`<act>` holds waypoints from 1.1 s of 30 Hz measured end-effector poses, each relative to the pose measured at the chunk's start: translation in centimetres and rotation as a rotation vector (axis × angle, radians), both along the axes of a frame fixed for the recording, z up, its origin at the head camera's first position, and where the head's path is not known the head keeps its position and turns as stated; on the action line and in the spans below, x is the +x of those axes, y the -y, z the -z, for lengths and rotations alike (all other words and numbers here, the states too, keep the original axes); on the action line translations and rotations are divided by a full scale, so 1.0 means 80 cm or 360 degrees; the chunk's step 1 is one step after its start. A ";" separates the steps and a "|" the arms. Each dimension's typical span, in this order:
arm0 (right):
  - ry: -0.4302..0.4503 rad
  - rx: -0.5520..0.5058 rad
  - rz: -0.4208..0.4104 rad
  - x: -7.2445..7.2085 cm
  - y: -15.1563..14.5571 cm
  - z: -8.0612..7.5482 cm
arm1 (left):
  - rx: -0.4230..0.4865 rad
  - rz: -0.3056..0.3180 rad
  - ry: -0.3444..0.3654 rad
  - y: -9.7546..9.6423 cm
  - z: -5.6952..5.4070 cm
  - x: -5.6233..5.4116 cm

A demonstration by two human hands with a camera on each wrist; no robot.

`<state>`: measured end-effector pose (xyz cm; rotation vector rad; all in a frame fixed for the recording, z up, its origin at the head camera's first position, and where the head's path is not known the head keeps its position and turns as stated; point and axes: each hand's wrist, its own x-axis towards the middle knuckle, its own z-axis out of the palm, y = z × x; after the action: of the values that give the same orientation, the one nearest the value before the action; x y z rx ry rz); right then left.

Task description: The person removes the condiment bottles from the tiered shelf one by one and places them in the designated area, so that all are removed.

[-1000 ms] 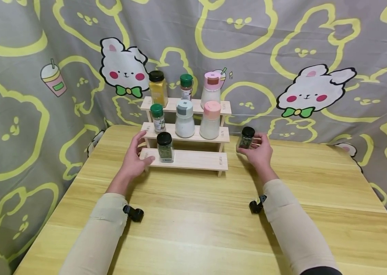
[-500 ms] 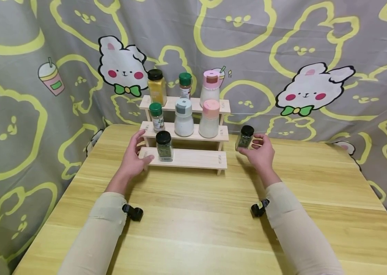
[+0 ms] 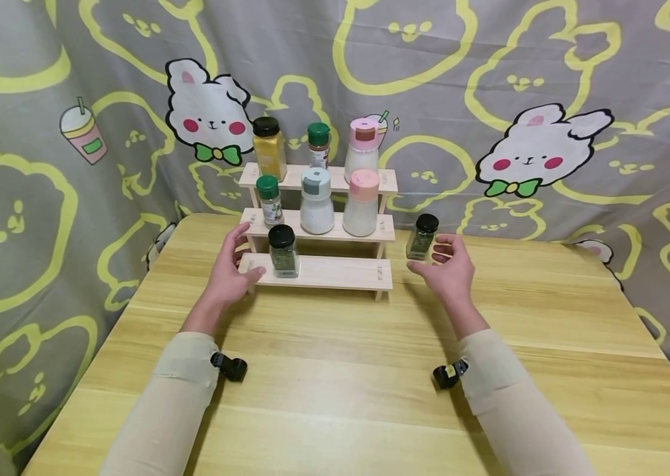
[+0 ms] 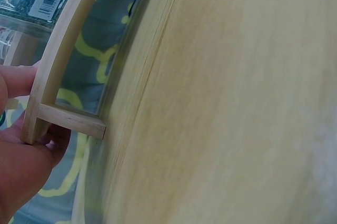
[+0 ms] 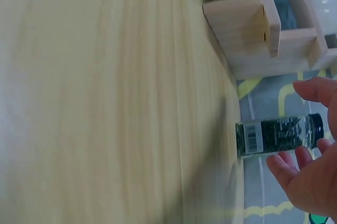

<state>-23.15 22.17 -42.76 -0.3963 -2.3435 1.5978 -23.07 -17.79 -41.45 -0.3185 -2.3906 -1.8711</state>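
My left hand [image 3: 226, 276] grips the left end of a three-step wooden spice rack [image 3: 343, 272]. In the left wrist view its thumb lies over the bottom shelf [image 4: 59, 45] and fingers show beneath. Near that hand, a black-lidded glass jar of dried green herbs [image 3: 284, 259] stands on the bottom step. A similar black-lidded herb jar [image 3: 421, 243] stands upright on the table, right of the rack. Beside this jar, my right hand [image 3: 449, 270] is spread, thumb and fingers apart from the glass. The right wrist view shows the herb jar [image 5: 276, 134] between the parted thumb and fingers.
On the middle step are a green-capped jar [image 3: 269, 206], a blue-capped shaker [image 3: 317, 210] and a pink-capped shaker [image 3: 361, 210]. The top step holds a yellow spice jar [image 3: 269, 155], another green-capped jar [image 3: 318, 149] and another pink-capped shaker [image 3: 363, 149]. A patterned curtain [image 3: 430, 79] hangs behind the table.
My right hand has let go of the black-lidded herb jar; its fingers have parted and drawn slightly back. The left hand stays on the rack. The head view has shifted slightly.
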 end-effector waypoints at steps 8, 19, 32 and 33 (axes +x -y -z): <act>-0.0006 -0.0028 -0.0022 0.016 0.016 0.001 | 0.0006 0.0004 -0.0002 0.003 0.007 -0.005; -0.0165 -0.0084 -0.0038 0.031 0.039 -0.001 | -0.0032 -0.0040 -0.0030 0.013 0.043 -0.027; -0.0337 -0.0123 -0.0117 0.046 0.079 -0.011 | -0.0031 -0.0036 -0.0023 0.013 0.043 -0.026; -0.0343 -0.0131 -0.0129 0.046 0.082 -0.011 | -0.0030 -0.0036 -0.0026 0.013 0.043 -0.026</act>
<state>-19.46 15.58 -41.92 -0.1386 -2.1636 1.6858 -25.15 -18.86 -44.93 -0.3056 -2.3923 -1.8302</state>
